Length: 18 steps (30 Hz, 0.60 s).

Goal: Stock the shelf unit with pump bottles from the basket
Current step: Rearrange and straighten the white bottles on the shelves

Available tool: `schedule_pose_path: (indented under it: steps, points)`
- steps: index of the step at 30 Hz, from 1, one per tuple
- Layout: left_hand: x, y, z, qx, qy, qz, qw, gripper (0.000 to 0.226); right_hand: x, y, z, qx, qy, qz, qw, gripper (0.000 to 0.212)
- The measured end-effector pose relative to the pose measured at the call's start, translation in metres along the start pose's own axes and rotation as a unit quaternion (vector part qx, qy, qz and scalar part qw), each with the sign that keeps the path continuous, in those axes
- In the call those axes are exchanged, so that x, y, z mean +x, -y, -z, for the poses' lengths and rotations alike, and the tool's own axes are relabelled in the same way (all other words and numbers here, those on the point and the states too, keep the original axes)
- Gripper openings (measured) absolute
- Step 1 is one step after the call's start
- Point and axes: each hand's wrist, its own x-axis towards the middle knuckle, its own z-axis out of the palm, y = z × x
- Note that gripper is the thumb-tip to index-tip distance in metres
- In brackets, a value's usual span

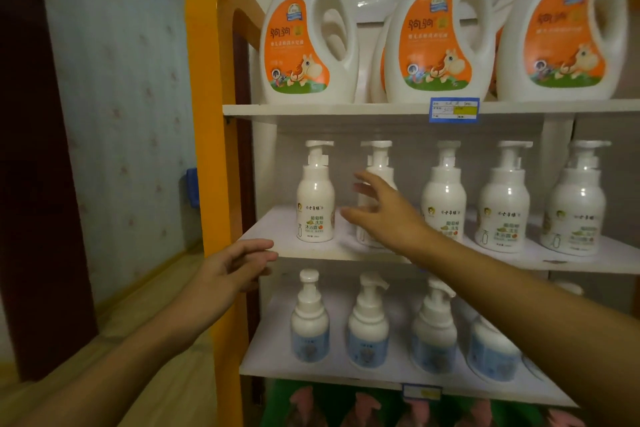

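**Hands at the middle shelf of a stocked unit**

A tall white shelf unit (346, 110) with an orange-yellow arched side panel (207, 114) fills most of the view, standing against a pale blue patterned wall (114, 80) with a dark red-brown door frame (31, 149) at the far left.

On the top visible shelf stand large white jug-style bottles with orange caps and orange cartoon labels (308, 38), side by side with more behind them. A blue-and-yellow price tag (454, 110) is fixed to that shelf's front edge.

The middle shelf holds a row of five white pump bottles with white labels carrying green and orange print (315, 198), all upright and spaced apart. The shelf below carries shorter white pump bottles with pale blue labels (310, 326), also in a row; the picture is blurred there. Beneath that, green and pink packaging (346, 406) shows only in part.

The right hand (381, 211) reaches in from the lower right, fingers spread and fairly straight, in front of the second bottle of the middle row (379, 163); it is motion-blurred, and whether the fingers touch the bottle cannot be told. It grips nothing. The left hand (235, 267) is at the left front corner of the middle shelf, fingers loosely extended toward the edge, holding nothing.
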Motion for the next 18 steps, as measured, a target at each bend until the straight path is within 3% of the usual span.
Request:
schedule_pose_path:
  steps: [7, 11, 18]
  points:
    - [0.040, -0.040, -0.032, 0.021, -0.034, -0.014, 0.999, 0.035, -0.022, -0.019, -0.004, 0.035, 0.084, 0.008, 0.996, 0.066]
    - [0.065, -0.037, -0.037, 0.061, -0.053, 0.031, 0.996, 0.050, -0.019, -0.019, -0.017, 0.037, 0.095, 0.009, 0.995, 0.068]
    - [0.078, -0.024, -0.050, 0.091, 0.012, 0.063, 0.994, 0.052, 0.005, -0.023, -0.035, -0.020, 0.094, -0.028, 0.995, 0.061]
